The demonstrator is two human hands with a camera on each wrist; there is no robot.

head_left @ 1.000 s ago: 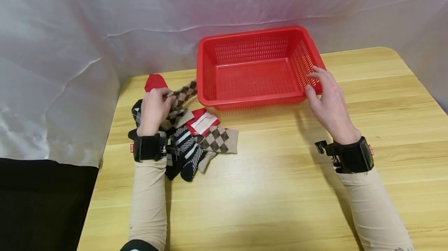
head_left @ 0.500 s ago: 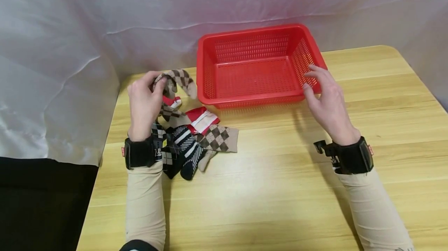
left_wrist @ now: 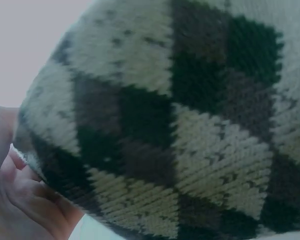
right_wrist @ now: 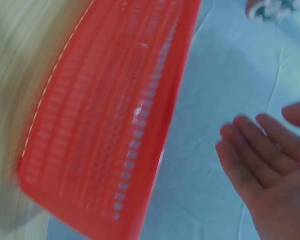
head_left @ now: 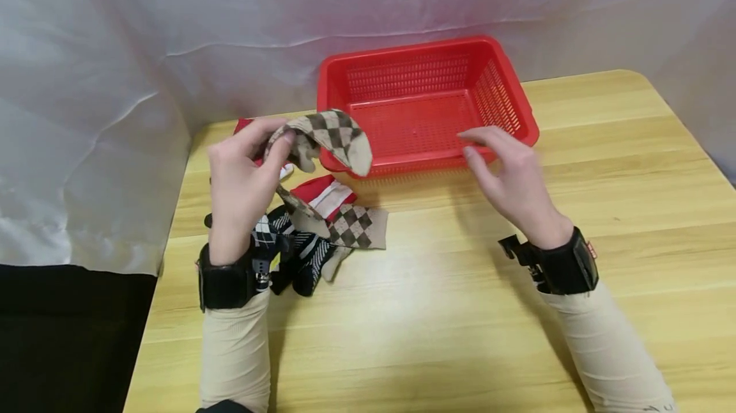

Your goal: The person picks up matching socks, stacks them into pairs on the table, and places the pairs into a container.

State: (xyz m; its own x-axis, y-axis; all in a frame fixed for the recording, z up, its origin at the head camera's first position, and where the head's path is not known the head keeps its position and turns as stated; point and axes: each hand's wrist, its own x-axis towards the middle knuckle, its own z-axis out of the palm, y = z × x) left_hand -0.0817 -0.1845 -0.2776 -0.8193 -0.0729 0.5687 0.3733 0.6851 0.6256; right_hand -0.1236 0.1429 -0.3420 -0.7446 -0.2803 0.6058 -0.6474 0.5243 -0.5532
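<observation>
My left hand point(head_left: 241, 176) pinches a beige and brown argyle sock point(head_left: 339, 135) between thumb and fingers, raised above the sock pile. Its free end droops over the front left corner of the red plastic basket point(head_left: 420, 160). The knit fills most of the left wrist view, with part of the hand point(left_wrist: 25, 200) at its left edge. A second argyle piece with a beige cuff point(head_left: 310, 221) lies below; whether it hangs from the hand, I cannot tell. My right hand point(head_left: 512, 179) holds nothing, its fingers loosely bent near the basket's front right rim.
Under and beside the left hand lie several socks: a red and white one point(head_left: 328, 195), another argyle one point(head_left: 359, 227) and dark striped ones point(head_left: 310, 266). The wooden table point(head_left: 437, 323) meets a pale cloth curtain point(head_left: 259, 4) behind the basket.
My left hand has lifted the argyle sock from the pile and brought it rightward to the basket's corner. The right hand has moved left, off the basket's right side.
</observation>
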